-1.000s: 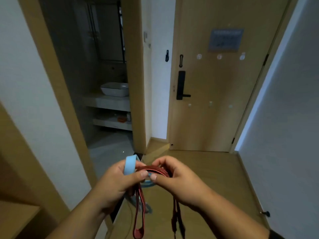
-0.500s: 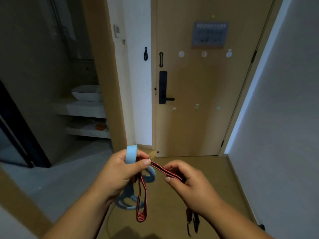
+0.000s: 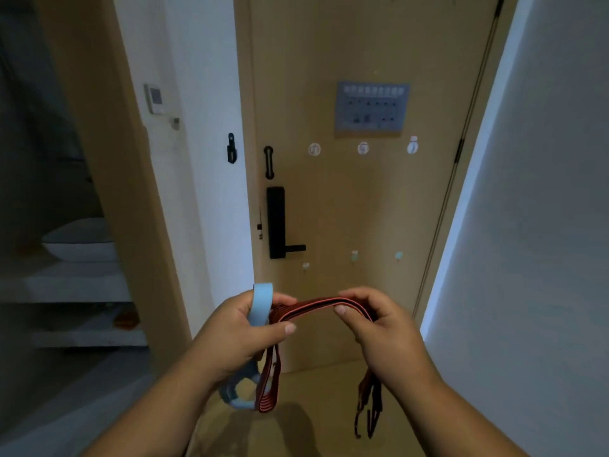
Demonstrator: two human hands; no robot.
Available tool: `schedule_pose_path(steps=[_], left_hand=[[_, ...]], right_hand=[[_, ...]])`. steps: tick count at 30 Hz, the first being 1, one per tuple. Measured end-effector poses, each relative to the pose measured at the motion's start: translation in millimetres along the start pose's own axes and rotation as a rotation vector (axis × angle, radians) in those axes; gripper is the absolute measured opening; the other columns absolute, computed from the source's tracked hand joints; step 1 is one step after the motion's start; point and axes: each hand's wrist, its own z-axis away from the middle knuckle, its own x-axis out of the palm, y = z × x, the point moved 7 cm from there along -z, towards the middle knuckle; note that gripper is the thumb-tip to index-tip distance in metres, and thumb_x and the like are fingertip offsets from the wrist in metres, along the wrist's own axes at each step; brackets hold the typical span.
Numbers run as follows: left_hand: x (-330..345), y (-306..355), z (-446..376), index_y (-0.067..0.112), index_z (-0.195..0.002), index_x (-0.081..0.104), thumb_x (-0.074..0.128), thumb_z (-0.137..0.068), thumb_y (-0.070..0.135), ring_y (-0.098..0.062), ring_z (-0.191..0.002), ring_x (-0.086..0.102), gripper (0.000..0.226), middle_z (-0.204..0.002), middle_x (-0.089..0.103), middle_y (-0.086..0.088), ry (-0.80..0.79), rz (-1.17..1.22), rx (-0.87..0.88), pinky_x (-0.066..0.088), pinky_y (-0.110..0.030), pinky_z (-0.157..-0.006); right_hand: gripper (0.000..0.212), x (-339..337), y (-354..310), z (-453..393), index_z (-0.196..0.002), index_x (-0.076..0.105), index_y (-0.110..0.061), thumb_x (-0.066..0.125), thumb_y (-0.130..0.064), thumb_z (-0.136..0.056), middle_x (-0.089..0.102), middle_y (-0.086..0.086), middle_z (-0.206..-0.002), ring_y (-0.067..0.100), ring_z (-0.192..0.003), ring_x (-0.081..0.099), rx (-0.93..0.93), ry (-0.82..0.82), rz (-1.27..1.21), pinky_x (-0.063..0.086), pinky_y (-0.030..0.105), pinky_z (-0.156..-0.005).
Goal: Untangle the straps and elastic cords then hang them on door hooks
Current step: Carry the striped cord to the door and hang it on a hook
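Straight ahead, a wooden door (image 3: 346, 209) fills the view, with a dim washroom at nine o'clock and a pale wall at three o'clock. Small round hooks (image 3: 362, 148) are fixed in a row at twelve o'clock under a grey notice; these are judged to be the hanging places. At six o'clock the left hand (image 3: 242, 331) is closed around a pale blue strap (image 3: 260, 305) together with one end of a red elastic cord (image 3: 316, 306), probably so that the two can be told apart. The cord is stretched across to the right hand (image 3: 379, 328), where it is pinched between thumb and fingers, its dark hooked ends dangling below. Nothing has yet been hung.
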Motion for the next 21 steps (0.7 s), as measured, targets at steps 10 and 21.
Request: schedule_pose_path(steps=[10,21], left_hand=[[10.8,-18.4,-198.7,0.025,-0.091,0.077,0.069,-0.085,0.016,-0.027,-0.051,0.042,0.014,-0.062,0.052,-0.017,0.19,0.177,0.035,0.044,-0.039,-0.054],[11.2,-23.1,-416.4,0.027,-0.086,0.08,0.074,-0.081,0.021,-0.02,-0.053,0.056,0.01,-0.059,0.065,-0.005,0.376,0.16,-0.007,0.047,-0.031,-0.053]], right_hand=[[0.024,-8.1,69.4,-196.8,-0.097,0.074,-0.041,0.07,-0.019,-0.089,0.064,-0.017,-0.096,0.004,-0.095,0.063,-0.198,0.009,0.043,0.043,0.008,-0.077],[0.023,-26.8,123.2,-444.3,-0.083,0.072,-0.048,0.079,-0.027,-0.083,0.071,-0.029,-0.091,-0.008,-0.088,0.065,-0.282,0.023,0.085,0.045,0.008,-0.078]])
